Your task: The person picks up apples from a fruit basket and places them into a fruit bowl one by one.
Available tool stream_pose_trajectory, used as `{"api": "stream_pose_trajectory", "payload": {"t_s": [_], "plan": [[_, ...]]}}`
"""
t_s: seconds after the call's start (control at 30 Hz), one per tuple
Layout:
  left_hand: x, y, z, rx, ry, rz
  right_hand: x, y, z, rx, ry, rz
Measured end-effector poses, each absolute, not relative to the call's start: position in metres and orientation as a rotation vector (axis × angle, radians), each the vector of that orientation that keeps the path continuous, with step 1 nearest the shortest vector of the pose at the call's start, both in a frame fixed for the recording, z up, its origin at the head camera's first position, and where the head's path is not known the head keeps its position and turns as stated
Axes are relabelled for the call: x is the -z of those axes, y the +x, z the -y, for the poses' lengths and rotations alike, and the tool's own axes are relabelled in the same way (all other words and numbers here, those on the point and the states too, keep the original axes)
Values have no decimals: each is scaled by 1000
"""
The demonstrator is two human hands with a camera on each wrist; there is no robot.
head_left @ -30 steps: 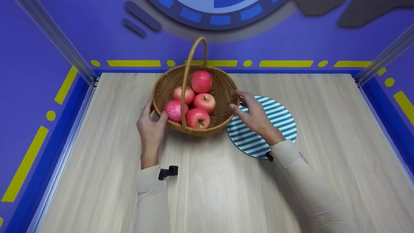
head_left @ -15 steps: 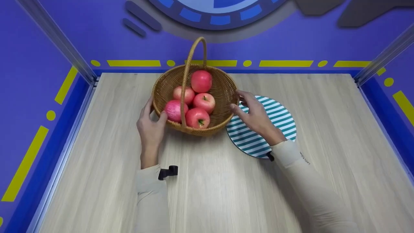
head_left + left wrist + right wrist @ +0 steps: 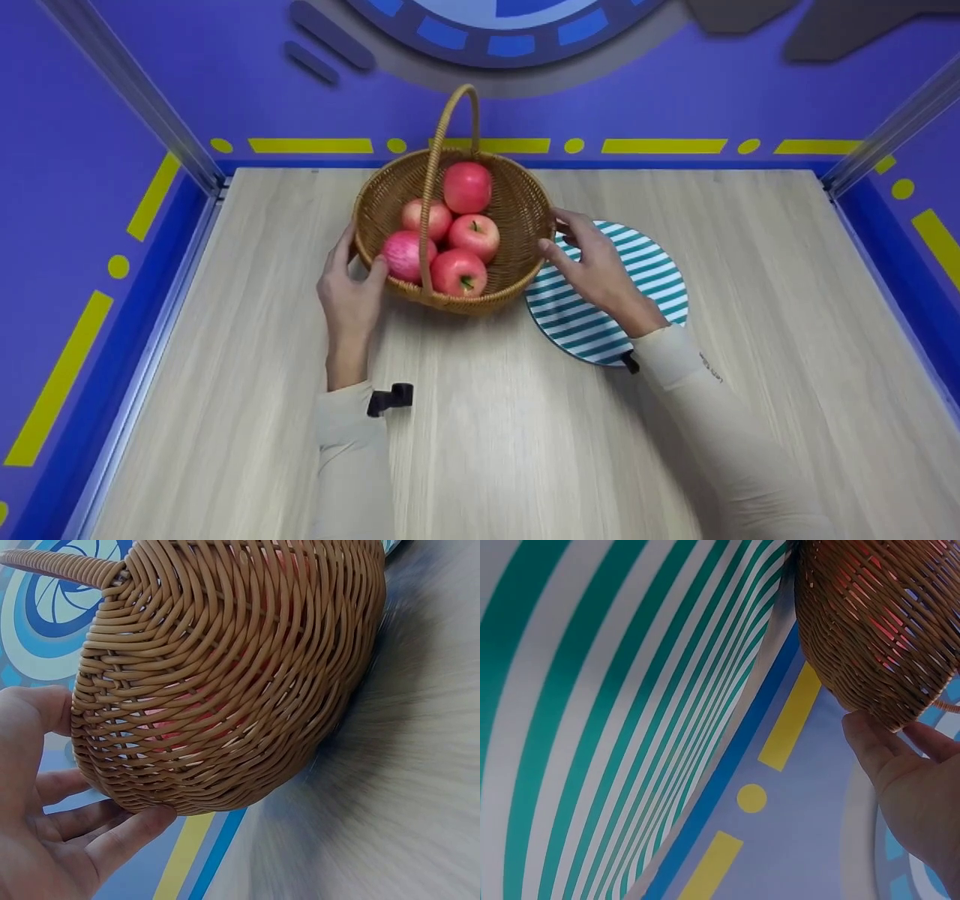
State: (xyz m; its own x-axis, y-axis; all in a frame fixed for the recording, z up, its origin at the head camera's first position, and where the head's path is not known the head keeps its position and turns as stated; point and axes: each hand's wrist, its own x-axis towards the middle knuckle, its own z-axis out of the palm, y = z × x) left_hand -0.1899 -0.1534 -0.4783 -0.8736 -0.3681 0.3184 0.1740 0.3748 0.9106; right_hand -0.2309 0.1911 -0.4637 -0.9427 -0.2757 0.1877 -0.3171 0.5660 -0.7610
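A round wicker basket [image 3: 517, 195] with a tall arched handle [image 3: 442, 135] stands toward the back of the table. Several red apples [image 3: 467, 188] lie inside it. My left hand [image 3: 352, 296] holds the basket's left side, thumb at the rim and fingers against the outer wall; in the left wrist view the fingers [image 3: 131, 840] spread under the woven side. On the opposite side my right hand [image 3: 596, 270] holds the rim, thumb over the edge and fingers outside. Its fingertips [image 3: 862, 727] touch the weave in the right wrist view. Whether the base rests flat is hidden.
A round mat with green and white stripes [image 3: 645, 270] lies right of the basket, partly under my right hand and wrist. Blue-purple panels [image 3: 652, 112] stand behind and at both sides of the wooden table [image 3: 480, 450].
My right hand has shifted slightly to the right, its thumb reaching less far over the rim. The basket, apples and left hand look the same as before.
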Motion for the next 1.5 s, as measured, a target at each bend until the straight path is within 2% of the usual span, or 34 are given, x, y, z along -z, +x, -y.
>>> {"api": "stream_pose_trajectory", "payload": {"t_s": [0.4,0.73,1.5], "plan": [[477,-189,154,1512,137,2147,466,-229,-215,-1203,470,2764],[479,-189,153,1510,142,2154,474,-227,-256,-1144,430,2757],[478,-190,154,1512,172,2161,488,-218,-341,-955,234,3205]]}}
